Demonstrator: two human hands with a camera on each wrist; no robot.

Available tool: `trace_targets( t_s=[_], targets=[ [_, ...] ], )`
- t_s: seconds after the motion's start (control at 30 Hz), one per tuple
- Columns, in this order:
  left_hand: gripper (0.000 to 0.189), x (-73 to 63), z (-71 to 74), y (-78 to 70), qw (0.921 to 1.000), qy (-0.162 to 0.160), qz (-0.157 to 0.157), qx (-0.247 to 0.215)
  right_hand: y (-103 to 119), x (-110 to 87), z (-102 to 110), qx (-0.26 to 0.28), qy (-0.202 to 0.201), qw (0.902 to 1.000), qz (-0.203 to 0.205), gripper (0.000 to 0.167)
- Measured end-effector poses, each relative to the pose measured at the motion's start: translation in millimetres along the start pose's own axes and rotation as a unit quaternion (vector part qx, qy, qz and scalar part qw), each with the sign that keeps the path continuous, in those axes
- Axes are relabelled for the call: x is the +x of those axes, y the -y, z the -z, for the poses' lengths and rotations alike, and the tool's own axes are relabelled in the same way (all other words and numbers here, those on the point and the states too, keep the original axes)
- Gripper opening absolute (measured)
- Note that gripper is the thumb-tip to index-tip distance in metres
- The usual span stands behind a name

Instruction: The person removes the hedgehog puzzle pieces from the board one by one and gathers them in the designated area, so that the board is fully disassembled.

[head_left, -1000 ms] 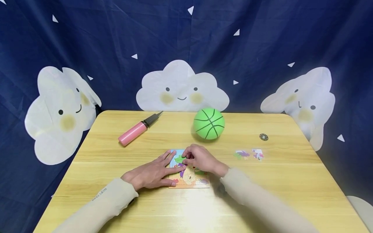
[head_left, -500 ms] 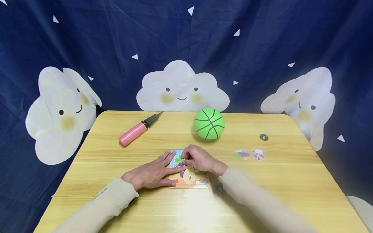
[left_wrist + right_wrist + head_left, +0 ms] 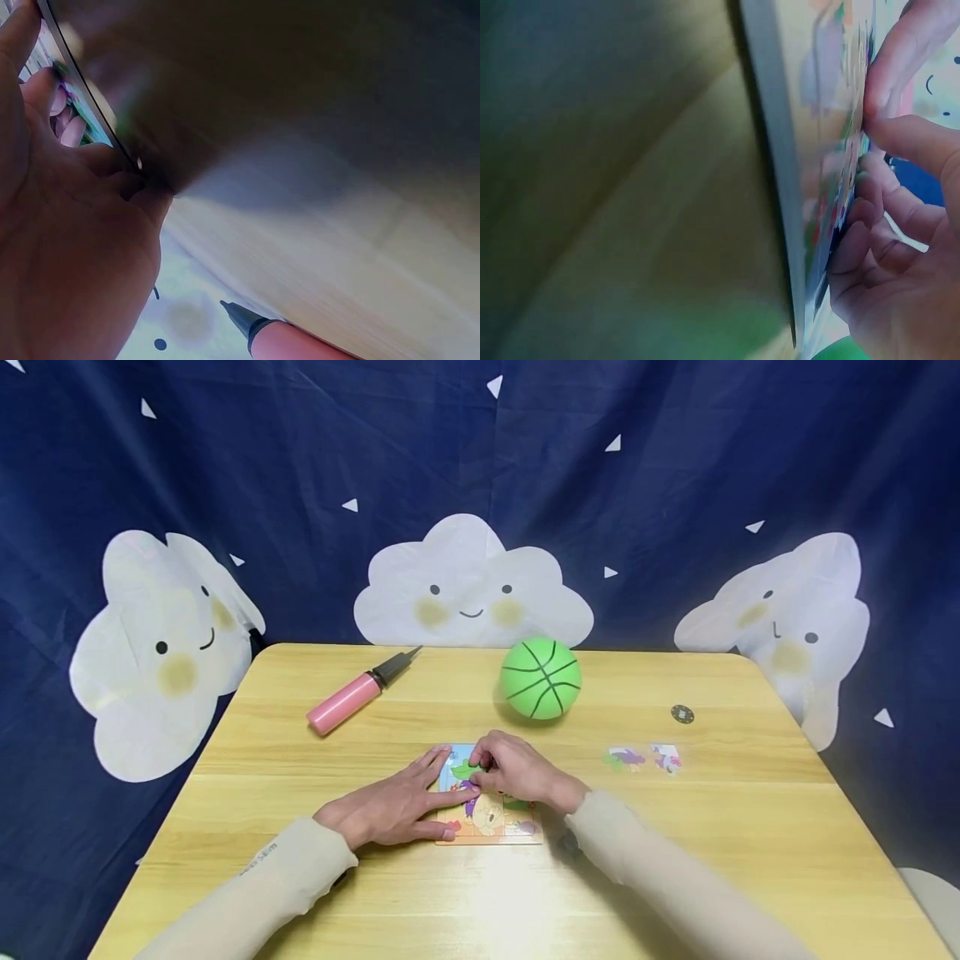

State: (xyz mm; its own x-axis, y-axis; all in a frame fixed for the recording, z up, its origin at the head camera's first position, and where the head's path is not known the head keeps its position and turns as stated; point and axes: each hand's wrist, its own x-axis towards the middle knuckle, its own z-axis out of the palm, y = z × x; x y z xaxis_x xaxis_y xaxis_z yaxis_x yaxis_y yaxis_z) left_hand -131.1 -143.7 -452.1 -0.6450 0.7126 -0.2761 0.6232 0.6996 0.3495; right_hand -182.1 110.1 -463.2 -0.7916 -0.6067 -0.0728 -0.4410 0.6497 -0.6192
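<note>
A picture puzzle (image 3: 489, 818) in a flat tray lies at the front middle of the table, showing a pale round figure, purple patches and green leaves. My left hand (image 3: 393, 802) rests on its left side with the fingers spread and straight. Over the upper middle of the picture, my right hand (image 3: 513, 768) curls its fingers, thumb and fingertips pinching a puzzle piece (image 3: 465, 770) with green on it at the surface. The fingers partly hide that piece. In the right wrist view the tray's edge (image 3: 776, 150) stands out, with the right fingertips (image 3: 855, 240) touching the picture.
Two loose puzzle pieces (image 3: 626, 758) lie to the right of the tray. Behind the puzzle sits a green ball (image 3: 540, 678) with black lines. A pink hand pump (image 3: 347, 702) lies at the back left, and a dark round chip (image 3: 682, 714) at the right.
</note>
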Motion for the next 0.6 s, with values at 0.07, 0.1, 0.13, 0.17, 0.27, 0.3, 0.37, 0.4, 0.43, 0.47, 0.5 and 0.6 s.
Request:
trace_targets(
  t_s=[0.07, 0.1, 0.13, 0.17, 0.27, 0.3, 0.37, 0.4, 0.43, 0.47, 0.5, 0.6],
  targets=[
    [0.065, 0.8, -0.2, -0.4, 1.0000, 0.002, 0.003, -0.002, -1.4, -0.4, 0.5, -0.001, -0.001, 1.0000, 0.004, 0.014],
    [0.065, 1.3, -0.3, -0.7, 1.0000, 0.003, 0.002, -0.002, -1.8, -0.3, 1.0, 0.000, 0.002, 1.0000, 0.007, 0.014],
    [0.065, 1.6, -0.4, -0.9, 1.0000, 0.003, 0.002, -0.002, -2.1, -0.2, 1.4, 0.000, 0.006, 0.9999, 0.008, 0.014],
    [0.064, 1.9, -0.5, -1.1, 1.0000, 0.004, 0.002, -0.001, -2.2, 0.2, 1.8, 0.001, 0.011, 0.9999, 0.008, 0.014],
    [0.065, 2.1, -0.6, -1.7, 1.0000, 0.007, 0.000, 0.001, -2.0, 1.6, 2.6, 0.003, 0.024, 0.9997, 0.008, 0.014],
    [0.065, 1.9, -0.5, -1.7, 1.0000, 0.008, 0.001, 0.002, -1.8, 2.0, 2.7, 0.004, 0.025, 0.9996, 0.007, 0.013],
    [0.065, 1.6, -0.1, -1.7, 0.9999, 0.009, 0.003, 0.001, -1.8, 2.7, 2.5, 0.006, 0.025, 0.9997, 0.006, 0.012],
    [0.064, 1.4, 0.2, -1.6, 0.9999, 0.009, 0.004, 0.000, -2.0, 2.8, 2.3, 0.007, 0.023, 0.9997, 0.007, 0.011],
    [0.064, 1.3, 0.5, -1.6, 0.9999, 0.010, 0.005, 0.000, -2.3, 2.8, 2.1, 0.009, 0.020, 0.9997, 0.007, 0.011],
    [0.064, 1.1, 0.8, -1.5, 0.9999, 0.009, 0.007, -0.001, -2.8, 2.7, 1.9, 0.011, 0.017, 0.9997, 0.009, 0.011],
    [0.064, 1.0, 1.0, -1.3, 0.9999, 0.009, 0.006, 0.000, -3.1, 2.7, 1.5, 0.013, 0.015, 0.9998, 0.010, 0.010],
    [0.064, 0.9, 1.4, -1.0, 1.0000, 0.007, 0.005, 0.003, -6.4, 2.0, 0.7, 0.018, 0.003, 0.9996, 0.020, 0.010]
  ],
)
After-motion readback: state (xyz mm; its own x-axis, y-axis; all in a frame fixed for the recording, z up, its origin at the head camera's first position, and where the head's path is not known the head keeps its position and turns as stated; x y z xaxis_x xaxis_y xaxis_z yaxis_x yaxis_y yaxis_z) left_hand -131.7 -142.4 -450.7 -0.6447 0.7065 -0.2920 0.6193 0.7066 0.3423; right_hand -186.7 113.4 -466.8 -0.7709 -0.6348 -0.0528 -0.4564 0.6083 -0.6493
